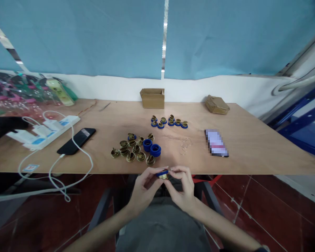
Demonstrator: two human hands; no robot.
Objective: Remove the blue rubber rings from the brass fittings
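Wooden table (252, 140) before blue curtain (94, 35); brass part (162, 174) held.

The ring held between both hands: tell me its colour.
The ring is blue, atop a brass piece; head view.

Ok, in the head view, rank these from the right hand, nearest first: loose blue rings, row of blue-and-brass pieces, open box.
From the right hand, pinching a blue-and-brass part with the left hand:
1. Loose blue rings, just ahead, slightly left.
2. Row of blue-and-brass pieces, mid-table, straight ahead.
3. Open box, farthest back, slightly left.
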